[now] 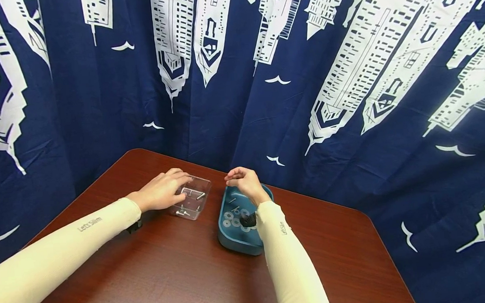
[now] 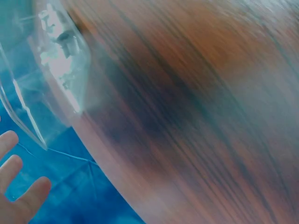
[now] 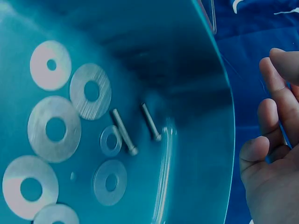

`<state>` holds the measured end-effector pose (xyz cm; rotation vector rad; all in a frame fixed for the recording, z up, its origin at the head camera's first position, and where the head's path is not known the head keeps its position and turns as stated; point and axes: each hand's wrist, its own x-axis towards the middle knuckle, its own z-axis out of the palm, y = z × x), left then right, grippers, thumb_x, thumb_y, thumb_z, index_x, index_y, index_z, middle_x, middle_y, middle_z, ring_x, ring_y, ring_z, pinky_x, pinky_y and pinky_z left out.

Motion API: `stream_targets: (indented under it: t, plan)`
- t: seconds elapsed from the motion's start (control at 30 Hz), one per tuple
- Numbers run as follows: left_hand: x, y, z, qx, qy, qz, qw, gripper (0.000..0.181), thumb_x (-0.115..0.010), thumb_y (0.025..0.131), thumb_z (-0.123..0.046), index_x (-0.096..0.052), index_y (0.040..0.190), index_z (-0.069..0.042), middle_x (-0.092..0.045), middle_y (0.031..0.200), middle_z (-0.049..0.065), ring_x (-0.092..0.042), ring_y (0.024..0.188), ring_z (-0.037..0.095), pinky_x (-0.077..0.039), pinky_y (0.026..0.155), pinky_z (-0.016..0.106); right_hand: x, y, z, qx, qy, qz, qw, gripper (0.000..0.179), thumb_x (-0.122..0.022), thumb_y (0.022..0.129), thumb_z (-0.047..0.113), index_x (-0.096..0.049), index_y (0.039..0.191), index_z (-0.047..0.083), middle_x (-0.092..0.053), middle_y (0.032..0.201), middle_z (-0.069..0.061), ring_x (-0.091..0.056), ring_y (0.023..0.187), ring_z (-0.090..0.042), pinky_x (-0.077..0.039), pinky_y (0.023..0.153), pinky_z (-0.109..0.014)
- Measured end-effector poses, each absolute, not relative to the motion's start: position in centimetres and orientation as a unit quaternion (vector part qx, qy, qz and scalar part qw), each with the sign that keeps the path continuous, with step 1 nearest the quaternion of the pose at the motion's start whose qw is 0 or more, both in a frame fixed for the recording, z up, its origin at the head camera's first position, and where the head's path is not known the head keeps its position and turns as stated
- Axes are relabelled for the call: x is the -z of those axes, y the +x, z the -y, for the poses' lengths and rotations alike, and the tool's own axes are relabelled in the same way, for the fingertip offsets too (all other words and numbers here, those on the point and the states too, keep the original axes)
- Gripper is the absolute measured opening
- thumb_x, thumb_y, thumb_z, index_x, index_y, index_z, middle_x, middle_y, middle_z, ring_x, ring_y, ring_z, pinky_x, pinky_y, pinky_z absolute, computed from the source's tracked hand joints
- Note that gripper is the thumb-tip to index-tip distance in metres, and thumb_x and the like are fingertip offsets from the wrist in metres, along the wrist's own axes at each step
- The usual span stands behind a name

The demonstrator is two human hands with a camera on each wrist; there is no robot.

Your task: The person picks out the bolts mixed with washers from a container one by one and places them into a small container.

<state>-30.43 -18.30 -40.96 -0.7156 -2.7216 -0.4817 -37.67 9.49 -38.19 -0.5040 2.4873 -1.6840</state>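
My left hand (image 1: 162,191) reaches over the near left side of a clear plastic box (image 1: 193,216), its fingers loosely extended. Several small screws (image 1: 201,196) lie in that box. In the left wrist view the spread fingers (image 2: 32,198) hold nothing. Above the far end of a blue tray (image 1: 241,247) hovers my right hand (image 1: 246,183), fingers loosely bent with the thumb close to the index fingertip. No object shows between them. On the tray floor, the right wrist view has several flat washers (image 3: 39,140) and two screws (image 3: 124,132), one beside a smaller washer (image 3: 104,142).
The box and tray stand side by side on a brown wooden table (image 1: 166,265), with the box to the left. A dark blue curtain (image 1: 223,124) with white building prints hangs right behind the table's far edge. My right forearm (image 1: 290,265) covers part of the tray's right side.
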Motion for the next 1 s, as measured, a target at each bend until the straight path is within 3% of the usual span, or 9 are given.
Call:
stream_targets:
  t: [0.37,0.63,0.87,1.0]
  plan:
    - [40.7,-30.8,16.5,0.185,-0.254,0.941,0.127,0.048,-0.067,0.091,-0.024,-0.061,0.137,-0.010,-0.059,0.140,0.008,-0.045,0.134,0.028,-0.041,0.106,0.054,38.7,-37.7,-11.3,0.558,-0.155,-0.814,0.036,0.017,-0.071,0.083,-0.007,-0.068,0.099,-0.003,-0.074,0.105,-0.022,-0.071,0.087,-0.012,-0.053,0.083,-0.026]
    - [40.1,-30.6,15.0,0.189,-0.263,0.938,0.120,0.047,-0.066,0.092,-0.025,-0.061,0.137,-0.011,-0.058,0.141,0.009,-0.044,0.136,0.029,-0.040,0.107,0.056,39.2,-37.5,-12.3,0.562,-0.147,-0.813,0.026,0.017,-0.071,0.082,-0.009,-0.068,0.098,-0.004,-0.074,0.103,-0.023,-0.071,0.085,-0.014,-0.055,0.080,-0.025]
    - [40.0,-30.8,13.4,0.174,-0.283,0.934,0.130,0.046,-0.063,0.092,-0.023,-0.061,0.136,-0.008,-0.057,0.141,0.009,-0.044,0.136,0.029,-0.041,0.108,0.055,39.8,-37.4,-13.0,0.574,-0.137,-0.807,0.027,0.017,-0.068,0.082,-0.013,-0.066,0.098,-0.006,-0.073,0.104,-0.025,-0.073,0.087,-0.020,-0.056,0.093,-0.045]
    - [40.0,-31.0,12.6,0.169,-0.281,0.937,0.121,0.047,-0.061,0.093,-0.026,-0.060,0.138,-0.011,-0.055,0.144,0.007,-0.042,0.139,0.028,-0.039,0.109,0.057,40.1,-37.4,-13.5,0.572,-0.134,-0.809,0.022,0.016,-0.068,0.083,-0.013,-0.067,0.097,-0.006,-0.074,0.101,-0.023,-0.074,0.089,-0.026,-0.058,0.091,-0.042]
